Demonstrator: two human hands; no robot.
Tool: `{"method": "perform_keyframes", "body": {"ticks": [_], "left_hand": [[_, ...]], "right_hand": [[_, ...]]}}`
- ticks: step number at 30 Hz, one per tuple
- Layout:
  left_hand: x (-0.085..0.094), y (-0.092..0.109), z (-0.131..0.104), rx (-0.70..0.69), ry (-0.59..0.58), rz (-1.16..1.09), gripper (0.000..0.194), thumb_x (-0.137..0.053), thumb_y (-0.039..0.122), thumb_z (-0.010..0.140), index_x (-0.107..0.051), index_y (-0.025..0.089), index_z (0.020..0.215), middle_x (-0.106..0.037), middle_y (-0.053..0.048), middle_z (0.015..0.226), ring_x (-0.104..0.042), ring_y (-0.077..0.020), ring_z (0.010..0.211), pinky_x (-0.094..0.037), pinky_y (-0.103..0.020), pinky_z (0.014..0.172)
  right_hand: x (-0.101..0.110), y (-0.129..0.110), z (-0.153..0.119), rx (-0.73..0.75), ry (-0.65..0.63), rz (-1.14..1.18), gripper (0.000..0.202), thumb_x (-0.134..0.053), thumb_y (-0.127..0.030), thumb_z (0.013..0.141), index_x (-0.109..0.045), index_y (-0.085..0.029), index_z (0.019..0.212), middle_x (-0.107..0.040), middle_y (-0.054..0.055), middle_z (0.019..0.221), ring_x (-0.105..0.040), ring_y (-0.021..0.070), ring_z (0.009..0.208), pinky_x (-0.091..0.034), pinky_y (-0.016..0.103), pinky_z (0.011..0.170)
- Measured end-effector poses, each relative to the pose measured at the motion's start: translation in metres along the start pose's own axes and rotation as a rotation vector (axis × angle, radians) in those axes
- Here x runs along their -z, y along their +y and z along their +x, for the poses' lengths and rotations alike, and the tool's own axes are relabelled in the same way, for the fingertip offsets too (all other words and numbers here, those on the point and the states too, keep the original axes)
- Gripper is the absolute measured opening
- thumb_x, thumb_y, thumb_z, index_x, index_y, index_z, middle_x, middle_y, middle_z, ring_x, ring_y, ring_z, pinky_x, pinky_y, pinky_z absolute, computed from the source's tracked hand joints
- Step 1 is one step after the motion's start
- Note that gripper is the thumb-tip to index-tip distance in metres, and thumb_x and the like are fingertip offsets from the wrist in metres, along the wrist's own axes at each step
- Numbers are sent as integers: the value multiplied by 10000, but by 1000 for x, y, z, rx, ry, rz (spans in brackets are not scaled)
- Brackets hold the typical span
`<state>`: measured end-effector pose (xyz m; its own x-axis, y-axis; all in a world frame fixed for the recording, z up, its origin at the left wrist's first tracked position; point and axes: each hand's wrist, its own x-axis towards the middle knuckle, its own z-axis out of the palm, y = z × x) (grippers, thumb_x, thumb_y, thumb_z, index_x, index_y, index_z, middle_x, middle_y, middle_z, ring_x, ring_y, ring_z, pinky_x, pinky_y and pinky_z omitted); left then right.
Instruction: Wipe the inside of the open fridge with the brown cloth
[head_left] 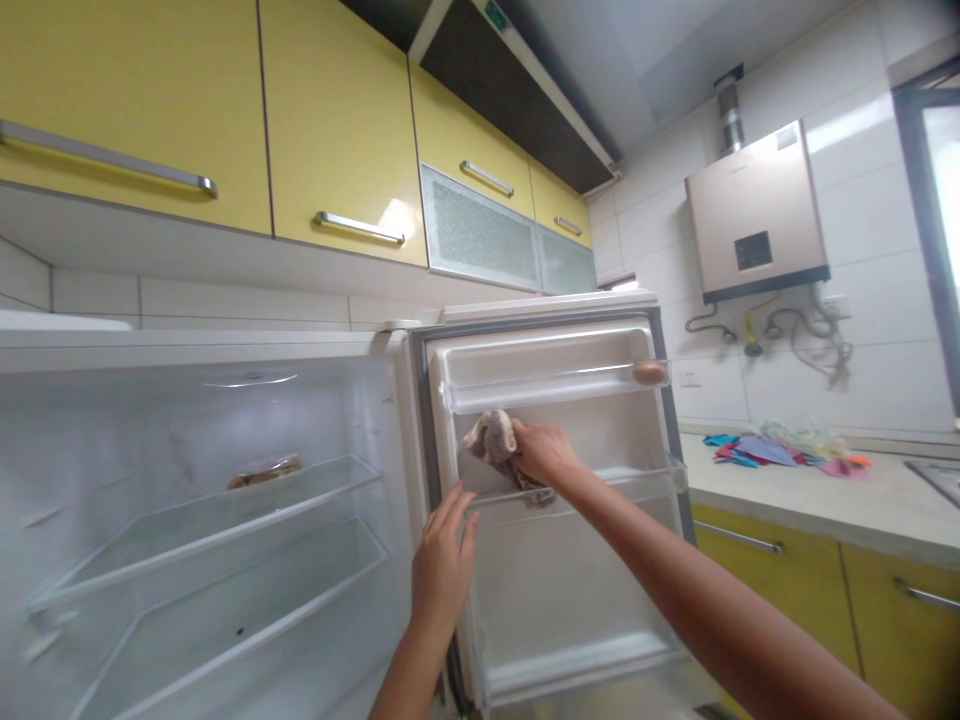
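Note:
The fridge door [570,590] stands wide open, its inner side facing me. My right hand [546,452] is closed on a bunched brown-and-white cloth [491,438] against the door's inner panel, just above the middle clear door shelf [637,487]. Part of the cloth hangs down to that shelf. My left hand [444,545] is at the hinge-side edge of the door, fingers stretched out and holding nothing; whether they touch the door I cannot tell. A brown egg [649,373] lies at the right end of the upper door shelf [540,388].
Left of the door, the fridge's glass shelf [225,515] carries a small wrapped package [264,470]. Yellow cabinets [341,120] hang overhead. On the counter [750,505] at right lies a pile of colourful cloths and plastic [772,450]. A water heater [757,215] is wall-mounted above.

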<state>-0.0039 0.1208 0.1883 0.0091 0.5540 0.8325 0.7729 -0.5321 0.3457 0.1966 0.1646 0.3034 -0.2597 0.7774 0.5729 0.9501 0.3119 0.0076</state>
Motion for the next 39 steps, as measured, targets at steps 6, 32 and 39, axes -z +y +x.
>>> {"method": "perform_keyframes", "body": {"ticks": [6,32,39], "left_hand": [[1,-5,1,-13,-1,41,366,-490,349,966,-671,237,1263,-666,-106,1367,-602,-259,1300,-488,-502,1113],[0,-7,-3,36,-17,-59,407,-442,459,982,-634,299,1302,-610,-43,1449,-554,-210,1352,-421,-494,1180],[5,-5,-2,47,-49,-57,438,-427,494,979,-618,287,1315,-593,-51,1468,-529,-213,1376,-393,-499,1198]], "right_hand": [[1,-27,13,366,-107,55,331,-550,-201,868,-657,-215,1181,-678,139,1248,-621,273,1169,-462,331,893],[45,182,-63,245,-184,446,447,-601,-200,659,-747,-155,1079,-758,50,927,-670,218,812,-478,282,710],[48,125,-75,83,326,1039,469,-733,-458,739,-704,-170,1108,-758,58,1013,-686,249,930,-551,341,800]]}}
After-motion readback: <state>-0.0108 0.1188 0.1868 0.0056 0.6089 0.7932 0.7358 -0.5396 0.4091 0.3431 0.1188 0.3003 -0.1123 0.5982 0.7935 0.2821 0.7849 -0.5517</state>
